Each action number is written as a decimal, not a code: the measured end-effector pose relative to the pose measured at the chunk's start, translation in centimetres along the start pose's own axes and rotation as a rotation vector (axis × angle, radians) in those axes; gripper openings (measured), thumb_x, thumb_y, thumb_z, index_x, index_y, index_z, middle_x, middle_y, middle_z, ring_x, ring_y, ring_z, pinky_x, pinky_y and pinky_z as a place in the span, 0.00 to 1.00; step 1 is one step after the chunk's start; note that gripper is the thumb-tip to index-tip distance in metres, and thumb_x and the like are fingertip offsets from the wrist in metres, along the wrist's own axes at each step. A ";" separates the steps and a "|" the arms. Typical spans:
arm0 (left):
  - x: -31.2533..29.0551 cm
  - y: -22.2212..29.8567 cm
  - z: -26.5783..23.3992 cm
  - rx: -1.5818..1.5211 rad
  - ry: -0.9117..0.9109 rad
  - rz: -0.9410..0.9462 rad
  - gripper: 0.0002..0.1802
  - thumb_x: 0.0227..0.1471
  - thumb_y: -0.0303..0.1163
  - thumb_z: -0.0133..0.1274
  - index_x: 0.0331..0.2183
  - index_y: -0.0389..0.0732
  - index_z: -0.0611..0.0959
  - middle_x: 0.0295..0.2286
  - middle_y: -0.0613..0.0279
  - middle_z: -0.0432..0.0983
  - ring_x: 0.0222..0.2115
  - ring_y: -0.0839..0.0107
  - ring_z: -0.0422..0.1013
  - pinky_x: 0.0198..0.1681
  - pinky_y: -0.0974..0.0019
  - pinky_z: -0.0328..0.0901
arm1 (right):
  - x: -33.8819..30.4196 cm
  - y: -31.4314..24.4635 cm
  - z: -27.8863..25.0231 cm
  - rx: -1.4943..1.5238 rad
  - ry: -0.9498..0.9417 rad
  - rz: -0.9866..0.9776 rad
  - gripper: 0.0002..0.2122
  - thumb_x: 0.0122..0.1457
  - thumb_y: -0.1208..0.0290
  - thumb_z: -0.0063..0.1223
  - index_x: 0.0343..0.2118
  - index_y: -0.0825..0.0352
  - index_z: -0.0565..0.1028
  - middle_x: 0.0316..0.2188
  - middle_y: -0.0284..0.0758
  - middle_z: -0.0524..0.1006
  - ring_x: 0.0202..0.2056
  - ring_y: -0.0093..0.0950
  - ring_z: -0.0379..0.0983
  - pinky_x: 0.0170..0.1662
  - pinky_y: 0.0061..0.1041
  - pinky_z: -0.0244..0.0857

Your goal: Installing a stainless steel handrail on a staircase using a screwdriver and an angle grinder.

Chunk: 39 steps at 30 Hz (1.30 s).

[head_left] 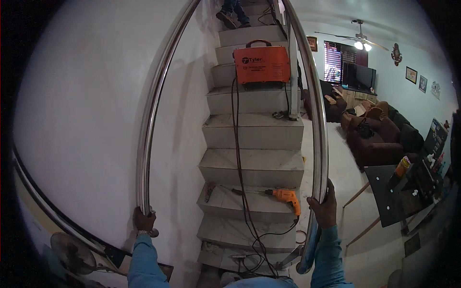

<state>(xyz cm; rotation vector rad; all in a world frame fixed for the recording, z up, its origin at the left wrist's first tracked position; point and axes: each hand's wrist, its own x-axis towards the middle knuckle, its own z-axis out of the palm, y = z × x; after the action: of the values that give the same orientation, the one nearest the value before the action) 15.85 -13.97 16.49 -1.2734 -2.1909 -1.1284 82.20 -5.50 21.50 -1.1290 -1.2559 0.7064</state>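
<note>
A shiny steel handrail pipe [150,120] runs up along the white wall, and my left hand [144,220] is closed round its lower end. On the other side, my right hand [325,207] wraps the outer side of a second steel handrail pipe [319,120], a little above its rounded lower end. Between the two pipes, an orange power drill [286,197] with a long bit lies on a stair. An orange welding machine [261,64] with a top handle stands higher up. Dark cables [238,139] hang from it down the steps.
A person's shoes and trouser legs [234,13] show on the upper grey stairs [249,134]. A small dark-and-red tool [209,191] lies beside the wall. At right stand a black table [391,192] and a brown sofa [379,144]. A round fan [73,253] is at lower left.
</note>
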 end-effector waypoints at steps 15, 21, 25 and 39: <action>-1.5 -9.7 4.7 0.085 -0.187 -0.119 0.39 0.37 0.44 0.69 0.46 0.27 0.74 0.39 0.38 0.75 0.41 0.41 0.73 0.45 0.47 0.68 | -1.8 1.6 3.1 -0.013 -0.025 0.075 0.39 0.52 0.76 0.62 0.67 0.65 0.54 0.37 0.40 0.76 0.33 0.27 0.75 0.34 0.27 0.76; -0.4 -8.5 8.2 0.187 -0.173 -0.112 0.40 0.38 0.48 0.69 0.45 0.28 0.74 0.40 0.37 0.76 0.42 0.42 0.74 0.45 0.48 0.69 | -1.6 5.6 5.1 -0.061 0.033 0.009 0.35 0.53 0.71 0.64 0.63 0.67 0.60 0.37 0.38 0.75 0.33 0.27 0.75 0.33 0.27 0.74; -0.3 -10.4 8.3 0.132 -0.237 -0.173 0.37 0.38 0.48 0.68 0.43 0.31 0.76 0.38 0.40 0.78 0.39 0.45 0.76 0.43 0.50 0.71 | -1.9 7.5 6.9 -0.070 0.029 -0.026 0.32 0.54 0.71 0.64 0.61 0.70 0.61 0.35 0.38 0.74 0.29 0.27 0.74 0.33 0.27 0.72; 0.2 -9.0 9.2 0.092 -0.237 -0.113 0.36 0.38 0.46 0.70 0.45 0.33 0.77 0.39 0.44 0.79 0.39 0.49 0.77 0.43 0.51 0.72 | -2.6 7.7 6.5 -0.149 0.107 0.049 0.30 0.57 0.69 0.63 0.60 0.69 0.63 0.37 0.39 0.75 0.30 0.25 0.73 0.33 0.24 0.68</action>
<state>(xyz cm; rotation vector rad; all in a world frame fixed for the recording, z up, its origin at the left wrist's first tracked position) 8.85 -9.09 6.87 -1.3168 -2.4848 -0.9451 76.56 -3.59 12.94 -1.3065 -1.2090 0.5876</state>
